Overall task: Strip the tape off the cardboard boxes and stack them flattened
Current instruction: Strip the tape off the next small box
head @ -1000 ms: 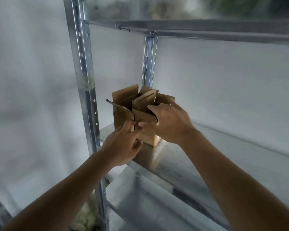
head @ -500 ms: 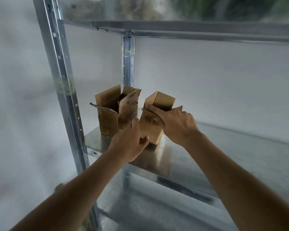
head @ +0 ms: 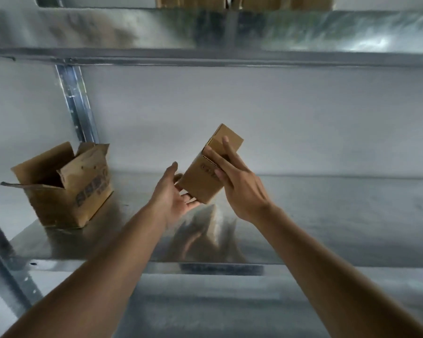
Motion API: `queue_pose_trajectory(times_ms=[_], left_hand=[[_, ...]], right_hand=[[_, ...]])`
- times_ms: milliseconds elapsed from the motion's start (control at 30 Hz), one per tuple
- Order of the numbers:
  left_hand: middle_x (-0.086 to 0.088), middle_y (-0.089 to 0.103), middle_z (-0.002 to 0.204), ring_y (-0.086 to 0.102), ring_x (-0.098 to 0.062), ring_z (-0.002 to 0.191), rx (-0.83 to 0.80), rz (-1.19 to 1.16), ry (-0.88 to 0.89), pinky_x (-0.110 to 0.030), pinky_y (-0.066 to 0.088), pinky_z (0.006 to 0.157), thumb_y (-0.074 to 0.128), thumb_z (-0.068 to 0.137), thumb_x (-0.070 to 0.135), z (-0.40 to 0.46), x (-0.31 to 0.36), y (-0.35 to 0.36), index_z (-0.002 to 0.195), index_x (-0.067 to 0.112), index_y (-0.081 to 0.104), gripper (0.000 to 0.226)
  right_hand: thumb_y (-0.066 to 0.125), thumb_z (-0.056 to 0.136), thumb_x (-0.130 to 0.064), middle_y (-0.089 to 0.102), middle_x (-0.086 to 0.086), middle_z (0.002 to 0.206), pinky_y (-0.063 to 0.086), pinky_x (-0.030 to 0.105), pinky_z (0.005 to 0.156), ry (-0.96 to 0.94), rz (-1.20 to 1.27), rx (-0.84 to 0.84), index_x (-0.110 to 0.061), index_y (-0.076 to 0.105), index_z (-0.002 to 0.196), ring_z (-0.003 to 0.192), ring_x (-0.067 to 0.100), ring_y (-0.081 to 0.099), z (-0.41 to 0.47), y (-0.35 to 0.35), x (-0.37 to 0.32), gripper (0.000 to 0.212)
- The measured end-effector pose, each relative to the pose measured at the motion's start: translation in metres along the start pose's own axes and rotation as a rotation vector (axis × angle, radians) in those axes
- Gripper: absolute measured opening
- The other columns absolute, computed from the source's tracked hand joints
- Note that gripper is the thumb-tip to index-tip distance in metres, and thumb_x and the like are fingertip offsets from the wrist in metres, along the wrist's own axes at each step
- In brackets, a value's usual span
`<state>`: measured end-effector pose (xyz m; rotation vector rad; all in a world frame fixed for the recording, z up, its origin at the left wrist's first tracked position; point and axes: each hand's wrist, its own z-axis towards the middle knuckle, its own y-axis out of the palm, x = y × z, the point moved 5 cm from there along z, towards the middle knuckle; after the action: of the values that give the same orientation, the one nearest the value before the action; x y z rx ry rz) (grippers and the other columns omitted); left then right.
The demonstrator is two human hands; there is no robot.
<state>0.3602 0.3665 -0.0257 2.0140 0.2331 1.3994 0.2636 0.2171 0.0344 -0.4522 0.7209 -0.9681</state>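
Basically early stage, judging by what is showing: nothing flattened or stacked in view on this level, both boxes standing as boxes. Metal shelf point(head: 327, 228) is taking up most of the view, upper shelf point(head: 132, 28) is running across the top with some brown cardboard point(head: 193, 1) sitting on it, too cropped to tell if flat. Bigger box point(head: 66, 191) is sitting on the shelf's left end, near the upright post point(head: 76, 103), flaps standing open, inside looking dark, contents not visible, no tape readable on it. Small box point(head: 203, 181) is being held tilted in the air above the shelf, between both hands, well apart from the bigger one; its top end is looking open, inside hidden from here. Right hand point(head: 235, 184) is gripping it from the right, fingers lying across the top opening and thumb on the printed face. Left hand point(head: 174, 193) is cupping under the bottom corner, palm up, fingers relaxed, touching the box rather than clamping it. Tape on the small box cannot be made out, too blurry. Still left, as a guess: strip, collapse and stack both.
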Motion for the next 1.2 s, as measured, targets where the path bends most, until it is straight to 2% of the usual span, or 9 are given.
queue_pose_trajectory(times_ms=[133,233,400,500,633,767,867,1033,1200], left_hand=[[-0.023,0.065,0.130,0.071,-0.046,0.100,-0.082,0.071,-0.053,-0.067,0.057,0.083,0.057,0.098,0.052,0.005,-0.041,0.060,0.130,0.020,0.058,0.045],[-0.029,0.060,0.125,0.069,-0.058,0.095,-0.160,0.164,-0.126,-0.068,0.057,0.084,0.059,0.091,0.063,0.003,-0.068,0.110,0.134,0.028,0.059,0.055],[-0.014,0.077,0.103,0.073,-0.030,0.098,-0.089,0.368,0.075,-0.044,0.063,0.073,0.079,0.073,0.057,-0.003,-0.099,0.188,0.101,0.029,0.078,0.039],[-0.007,0.071,0.117,0.069,-0.026,0.105,-0.055,0.552,0.191,-0.043,0.064,0.072,0.075,0.081,0.051,-0.005,-0.117,0.228,0.114,0.038,0.073,0.036],[0.006,0.073,0.120,0.073,-0.012,0.100,-0.091,0.763,0.356,-0.035,0.064,0.074,0.084,0.071,0.050,-0.011,-0.146,0.278,0.130,0.045,0.068,0.062],[0.009,0.065,0.138,0.063,-0.012,0.121,-0.203,1.051,0.484,-0.038,0.056,0.101,0.084,0.063,0.062,-0.014,-0.186,0.329,0.140,0.041,0.062,0.082],[0.004,0.060,0.145,0.058,-0.012,0.127,-0.273,1.290,0.576,-0.032,0.051,0.106,0.085,0.069,0.061,-0.015,-0.216,0.357,0.144,0.040,0.057,0.083],[-0.002,0.047,0.142,0.053,-0.024,0.132,-0.471,1.599,0.518,-0.038,0.045,0.112,0.081,0.077,0.050,-0.006,-0.263,0.385,0.140,0.051,0.056,0.068],[0.006,0.030,0.162,0.031,-0.021,0.150,-0.694,1.504,0.273,-0.040,0.030,0.123,0.083,0.072,0.037,0.005,-0.257,0.389,0.105,0.065,0.064,0.047]], right_hand=[[0.038,0.111,-0.032,0.005,-0.020,0.171,0.039,0.026,0.108,0.084,0.046,0.098,-0.059,0.024,0.154,0.144,-0.016,0.010,-0.029,-0.048,0.038,0.053],[0.038,0.111,-0.028,0.009,-0.016,0.172,0.030,0.024,0.114,0.099,0.106,0.115,-0.053,0.021,0.158,0.154,-0.005,0.008,-0.053,-0.084,0.067,0.055],[0.052,0.105,-0.027,0.013,-0.013,0.171,0.024,0.030,0.125,0.121,0.197,0.125,-0.029,0.014,0.165,0.158,0.007,0.009,-0.102,-0.136,0.121,0.071],[0.051,0.101,-0.043,0.028,-0.005,0.166,0.039,0.050,0.118,0.219,0.261,0.258,-0.030,0.027,0.158,0.155,0.015,0.024,-0.132,-0.170,0.155,0.064],[0.049,0.093,-0.050,0.054,-0.005,0.132,0.057,0.048,0.090,0.396,0.328,0.441,-0.034,0.045,0.130,0.120,0.014,0.058,-0.161,-0.219,0.192,0.040],[0.043,0.093,-0.051,0.057,-0.002,0.118,0.050,0.035,0.075,0.653,0.158,0.490,-0.036,0.044,0.116,0.095,0.002,0.057,-0.190,-0.256,0.229,0.028],[0.044,0.099,-0.043,0.059,0.008,0.119,0.045,0.038,0.078,0.910,0.012,0.338,-0.027,0.044,0.115,0.096,0.020,0.056,-0.210,-0.270,0.256,0.023],[0.044,0.095,-0.021,0.048,0.009,0.132,0.042,0.040,0.084,1.025,-0.209,0.359,-0.027,0.047,0.124,0.107,0.032,0.053,-0.232,-0.301,0.278,0.030],[0.038,0.100,-0.013,0.049,0.006,0.149,0.038,0.032,0.092,0.848,-0.118,0.330,-0.027,0.044,0.150,0.123,0.024,0.053,-0.224,-0.316,0.288,0.052]])
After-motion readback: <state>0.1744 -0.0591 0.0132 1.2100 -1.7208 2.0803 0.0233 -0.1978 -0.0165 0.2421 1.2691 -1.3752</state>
